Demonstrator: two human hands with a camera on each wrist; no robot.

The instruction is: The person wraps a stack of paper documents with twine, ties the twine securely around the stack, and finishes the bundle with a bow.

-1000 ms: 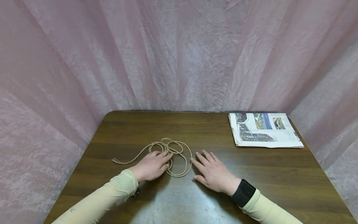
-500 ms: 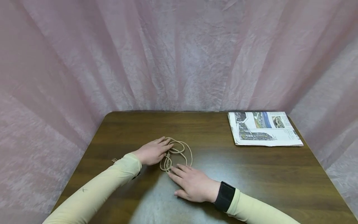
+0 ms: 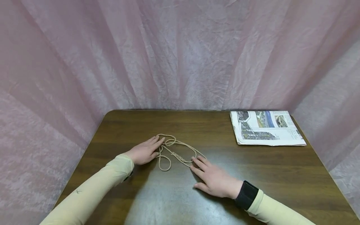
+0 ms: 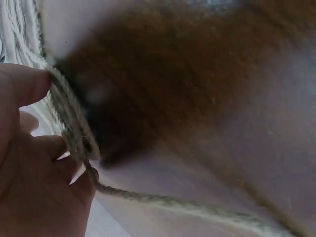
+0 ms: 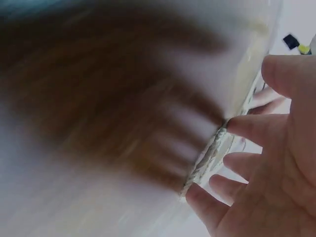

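Observation:
A thin beige rope (image 3: 175, 154) lies in loose loops on the dark wooden table (image 3: 258, 178), with a twisted stretch running diagonally and a small loop hanging toward me. My left hand (image 3: 153, 147) lies flat, its straight fingers pressing the rope's far left loops. My right hand (image 3: 201, 167) also lies flat, fingertips touching the rope's right end. In the left wrist view the rope (image 4: 74, 133) runs across the fingers of my left hand (image 4: 34, 163). The right wrist view is blurred; the rope (image 5: 207, 158) lies under the spread fingertips of my right hand (image 5: 256, 163).
A folded newspaper (image 3: 267, 128) lies flat at the table's far right corner. Pink fabric curtains (image 3: 180, 56) close in the table at the back and on both sides. A black band (image 3: 246, 194) sits on my right wrist.
My right hand slid to the right with its fingertips on the rope, drawing the coil out into a longer diagonal line. My left hand shifted slightly left and stayed pressed on the loops.

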